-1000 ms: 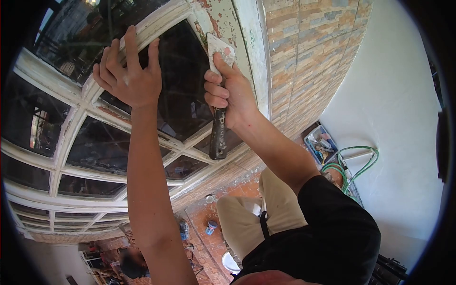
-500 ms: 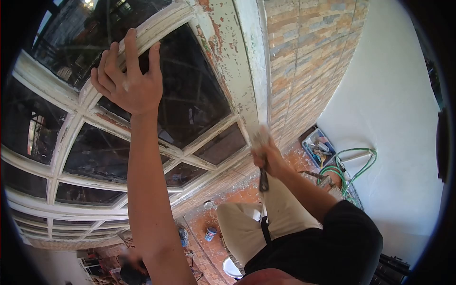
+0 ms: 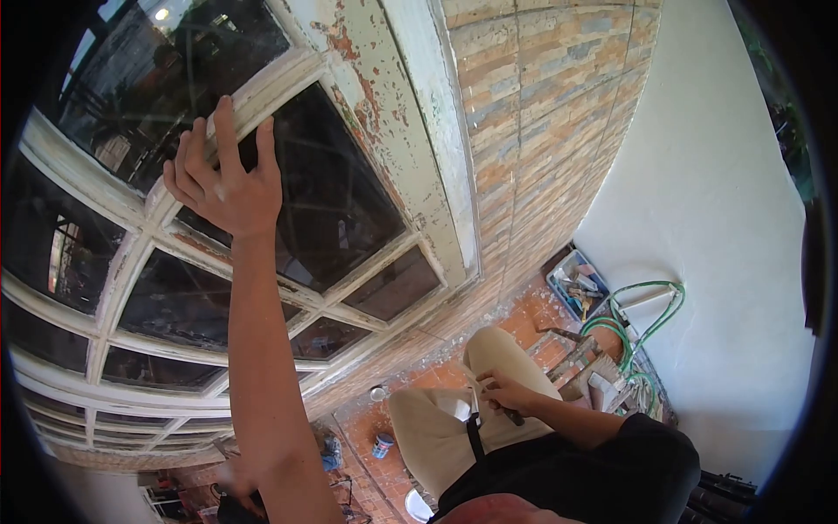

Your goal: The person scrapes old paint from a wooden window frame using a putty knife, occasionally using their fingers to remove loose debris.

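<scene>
Left hand [image 3: 229,196] lay with fingers spread across the worn white window frame [image 3: 281,79]. Right hand [image 3: 508,393] was curled around the dark-handled scraper [image 3: 514,417], which sat low over tan trousers [image 3: 426,421], well apart from the frame. Green hose [image 3: 656,283] lay near a blue bin [image 3: 563,298].

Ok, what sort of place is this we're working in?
Probably a house's porch or patio under repair, judging by the peeling window frame, the tile floor scattered with pale flakes, and the bin of what look like tools.
</scene>
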Available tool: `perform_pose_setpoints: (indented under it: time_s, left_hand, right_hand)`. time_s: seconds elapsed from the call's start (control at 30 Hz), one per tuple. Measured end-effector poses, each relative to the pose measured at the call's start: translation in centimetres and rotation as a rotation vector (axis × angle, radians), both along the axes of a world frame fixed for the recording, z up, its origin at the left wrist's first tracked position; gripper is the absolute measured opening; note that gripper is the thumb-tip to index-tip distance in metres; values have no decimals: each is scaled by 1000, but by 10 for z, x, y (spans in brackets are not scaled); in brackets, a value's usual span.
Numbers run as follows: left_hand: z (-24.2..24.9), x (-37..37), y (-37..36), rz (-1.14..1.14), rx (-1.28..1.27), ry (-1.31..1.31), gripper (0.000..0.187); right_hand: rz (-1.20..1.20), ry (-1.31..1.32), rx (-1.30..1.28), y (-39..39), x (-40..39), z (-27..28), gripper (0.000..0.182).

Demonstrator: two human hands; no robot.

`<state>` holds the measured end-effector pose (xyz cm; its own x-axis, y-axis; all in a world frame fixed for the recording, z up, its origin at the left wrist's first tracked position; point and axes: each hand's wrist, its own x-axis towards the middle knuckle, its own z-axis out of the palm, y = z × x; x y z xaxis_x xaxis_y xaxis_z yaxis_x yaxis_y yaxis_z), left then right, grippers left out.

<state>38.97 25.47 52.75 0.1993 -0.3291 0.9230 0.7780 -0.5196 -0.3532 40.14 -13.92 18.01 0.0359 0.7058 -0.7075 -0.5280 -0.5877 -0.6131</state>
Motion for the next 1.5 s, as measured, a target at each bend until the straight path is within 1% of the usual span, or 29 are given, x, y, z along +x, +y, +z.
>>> perform_pose_setpoints:
  time_s: [0.13, 0.2, 0.23, 0.3, 0.47, 0.53, 0.6, 0.67, 0.7, 0.8, 0.87, 0.9, 0.93, 0.97, 1.0, 1.03, 1.07, 1.1, 1.13, 1.17, 1.2, 1.23, 1.27, 1.33, 1.37, 1.4, 1.43, 1.47, 1.5]
  left_hand:
    - [1, 2, -1, 17, -9, 15, 46]
    - [0, 0, -3, 26, -27, 17, 45]
    - [0, 0, -2, 12, -29, 19, 46]
    - [-1, 1, -4, -13, -54, 12, 45]
    - [-1, 3, -25, -98, -153, -15, 43]
    - [3, -6, -32, -122, -244, 85, 44]
    - [8, -19, -39, -137, -259, 133, 42]
    - [14, -32, -44, -211, -304, 273, 41]
    - [14, -39, -49, -207, -295, 267, 41]
    - [-5, -73, -73, -291, -439, 235, 32]
    - [-69, -122, -61, -164, -311, 117, 26]
    - [-101, -149, -64, -96, -375, 107, 22]
    - [-143, -176, -69, -161, -591, 8, 22]
    - [-196, -208, -73, -66, -700, -80, 25]
    - [-251, -245, -85, 93, -799, -144, 33]
    - [-300, -278, -114, 259, -946, -247, 22]
    - [-353, -318, -148, 362, -1014, -287, 33]
    - [-414, -370, -184, 202, -1411, -527, 46]
    - [-513, -454, -286, 660, -1417, -99, 46]
    - [-539, -469, -287, 662, -1422, -99, 46]
    - [-554, -495, -321, 526, -1634, -157, 47]
    - [-531, -507, -359, 381, -1840, -221, 48]
    - [-527, -529, -391, 228, -2039, -291, 49]
    - [-537, -542, -407, -121, -2402, -467, 51]
    - [-542, -546, -429, -324, -2560, -573, 52]
    - [-552, -517, -444, -322, -2561, -612, 52]
    - [-538, -497, -424, 310, -2561, -912, 14]
    - [-528, -485, -401, 488, -2475, -650, 16]
    - [-529, -480, -378, 457, -2323, -516, 12]
  right_hand:
    - [-9, 101, 35, -13, 3, 1, 54]
    - [-108, -158, 132, -26, -3, 6, 62]
    - [-99, -157, 120, -29, -4, 10, 62]
    - [-283, -108, 162, -30, -5, 20, 66]
    - [-260, -90, 167, -48, 0, -4, 68]
    - [-338, -10, 181, -53, 1, -5, 67]
    - [-348, -7, 179, -54, 3, -7, 67]
    - [-367, -6, 182, -52, 3, -9, 67]
    - [-364, 10, 183, -51, 3, -10, 67]
    - [-357, 38, 189, -45, 3, -18, 67]
    - [-347, 50, 180, -44, 5, -18, 66]
    - [-357, 77, 182, -43, 6, -18, 65]
    - [-371, 107, 185, -42, 7, -18, 64]
    - [-364, 107, 183, -42, 8, -19, 64]
    - [-369, 149, 192, -43, 11, -22, 63]
    - [-376, 189, 201, -44, 13, -23, 62]
    - [-374, 186, 197, -45, 13, -21, 62]
    - [-367, 197, 194, -45, 13, -15, 60]
    - [-358, 204, 189, -43, 16, -13, 59]
    - [-357, 203, 184, -43, 17, -18, 59]
    - [-330, 237, 189, -40, 18, -24, 54]
    - [-299, 272, 191, -40, 19, -29, 49]
    - [-288, 272, 180, -40, 18, -31, 49]
    - [-289, 233, 141, -34, 17, -25, 40]
    - [-265, 230, 125, -36, 16, -25, 40]
    - [-274, 247, 131, -38, 16, -25, 38]
    - [-287, 262, 151, -35, 19, -27, 37]
    - [-273, 252, 161, -34, 21, -30, 37]
    - [-244, 259, 178, -37, 22, -36, 36]
